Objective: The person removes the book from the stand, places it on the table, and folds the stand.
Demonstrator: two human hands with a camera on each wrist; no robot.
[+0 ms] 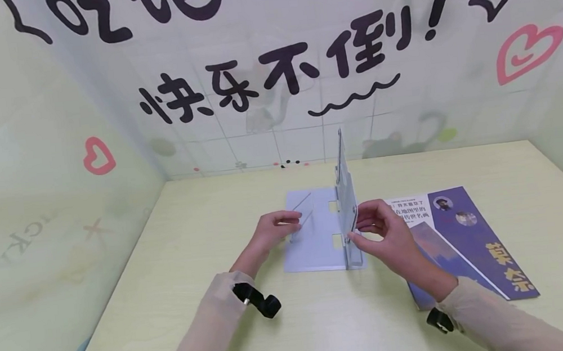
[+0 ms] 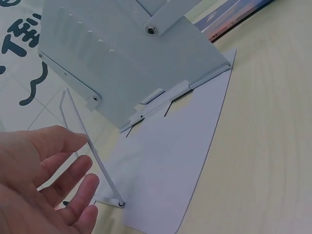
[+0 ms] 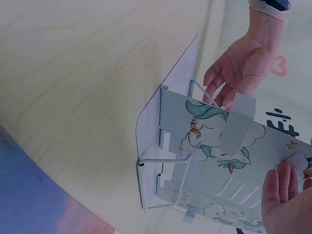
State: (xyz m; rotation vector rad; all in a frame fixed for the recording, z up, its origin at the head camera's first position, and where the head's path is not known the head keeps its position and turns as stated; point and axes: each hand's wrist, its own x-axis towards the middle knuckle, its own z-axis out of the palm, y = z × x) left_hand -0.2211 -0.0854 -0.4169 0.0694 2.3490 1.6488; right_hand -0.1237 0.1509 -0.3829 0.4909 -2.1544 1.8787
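A pale metal book stand [image 1: 314, 246] lies with its flat base on the table and its panel [image 3: 204, 136] standing up. Unicorn drawings cover the panel's right face; the other face is plain grey. My right hand [image 1: 386, 236] grips the panel by its near edge, thumb at the edge and fingers along the printed side. On the base's left, my left hand [image 1: 274, 231] is at a raised wire support [image 2: 100, 161], thumb tip touching the wire and the other fingers loosely bent. A second wire loop [image 3: 165, 160] sticks out on the panel's printed side.
Purple and blue books [image 1: 470, 236] lie on the table to the right, partly under my right forearm. Behind the table [image 1: 204, 217] hangs a pale curtain [image 1: 238, 146] with black lettering. Small black cameras [image 1: 258, 299] are strapped to both wrists.
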